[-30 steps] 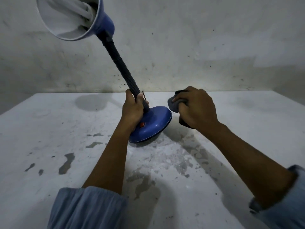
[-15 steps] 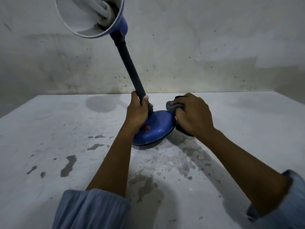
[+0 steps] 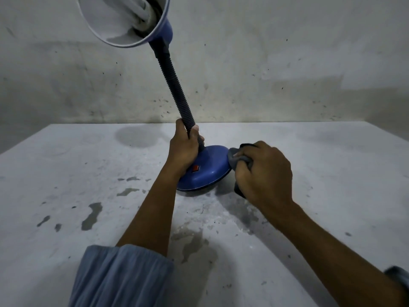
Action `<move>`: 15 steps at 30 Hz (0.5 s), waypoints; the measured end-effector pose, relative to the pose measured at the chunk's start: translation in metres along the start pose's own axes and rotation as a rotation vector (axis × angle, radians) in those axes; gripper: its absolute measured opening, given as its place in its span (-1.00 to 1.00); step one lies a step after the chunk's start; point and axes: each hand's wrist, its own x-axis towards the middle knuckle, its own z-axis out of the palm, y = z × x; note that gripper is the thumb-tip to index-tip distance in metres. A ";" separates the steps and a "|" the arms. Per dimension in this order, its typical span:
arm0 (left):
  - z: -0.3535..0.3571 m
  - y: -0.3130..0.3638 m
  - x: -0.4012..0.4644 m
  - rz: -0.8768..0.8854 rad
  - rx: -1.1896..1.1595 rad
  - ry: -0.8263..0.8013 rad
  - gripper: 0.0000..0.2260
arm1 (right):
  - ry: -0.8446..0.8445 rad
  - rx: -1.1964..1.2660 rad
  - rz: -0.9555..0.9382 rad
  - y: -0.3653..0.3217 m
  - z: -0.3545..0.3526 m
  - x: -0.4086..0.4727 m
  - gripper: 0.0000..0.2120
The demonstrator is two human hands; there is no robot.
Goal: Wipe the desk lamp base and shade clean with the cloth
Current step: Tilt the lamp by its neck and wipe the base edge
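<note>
Two hands busy: left hand (image 3: 183, 149) grips lamp neck (image 3: 174, 89); right hand (image 3: 263, 171) clutches cloth (image 3: 235, 157) against base (image 3: 208, 171). No readable writing.

Stained white table (image 3: 66, 173) under lamp base (image 3: 208, 171)

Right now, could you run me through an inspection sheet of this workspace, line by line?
Surface: pale table, worn, with dark chipped patches and stains.
Job's things: blue lamp base tilted, its right edge lifted off the table; red switch on top; black flexible neck; shade at top, opening facing the camera, bulb inside. Grey cloth against the base's right edge.
Clutter: nothing seen.
Grips: left hand grips the neck just above the base; right hand holds the cloth bunched.
Cables: nothing seen.
Surroundings: stained, speckled pale wall behind the table.
</note>
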 end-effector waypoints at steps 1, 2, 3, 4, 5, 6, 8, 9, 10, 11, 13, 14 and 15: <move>0.000 0.000 0.001 -0.001 -0.003 0.001 -0.86 | 0.016 0.027 -0.033 -0.006 -0.003 -0.011 -0.74; 0.000 0.000 0.001 -0.001 -0.016 0.003 -0.88 | 0.012 0.048 -0.084 -0.012 -0.007 -0.024 -0.74; 0.000 -0.002 0.002 0.000 -0.029 0.008 -0.89 | -0.015 0.066 -0.156 -0.020 -0.010 -0.035 -0.74; 0.000 -0.003 0.002 -0.001 -0.040 0.014 -0.90 | -0.057 0.094 -0.233 -0.027 -0.013 -0.045 -0.73; 0.001 -0.004 0.002 -0.004 -0.044 0.017 -0.90 | -0.088 0.122 -0.289 -0.030 -0.015 -0.052 -0.73; 0.000 -0.004 0.003 -0.006 -0.046 0.023 -0.90 | -0.085 0.137 -0.315 -0.030 -0.017 -0.051 -0.73; 0.000 -0.003 0.004 -0.007 -0.038 0.029 -0.87 | -0.005 0.115 -0.245 -0.021 -0.019 -0.032 -0.73; 0.000 -0.003 0.004 -0.008 -0.031 0.030 -0.86 | 0.037 0.086 -0.162 -0.013 -0.018 -0.019 -0.72; -0.001 -0.002 0.003 -0.012 -0.026 0.032 -0.86 | 0.056 0.060 -0.080 -0.006 -0.016 -0.007 -0.71; -0.001 -0.002 0.003 -0.018 -0.023 0.035 -0.86 | 0.052 0.040 -0.020 0.000 -0.012 0.002 -0.70; -0.002 -0.003 0.004 -0.019 -0.027 0.037 -0.85 | 0.022 0.018 -0.006 0.005 -0.004 0.002 -0.69; -0.002 -0.003 0.004 -0.016 -0.031 0.034 -0.83 | 0.013 0.004 -0.045 0.002 -0.001 -0.006 -0.71; -0.002 -0.005 0.005 -0.015 -0.034 0.033 -0.82 | 0.019 0.001 -0.098 -0.003 -0.001 -0.016 -0.73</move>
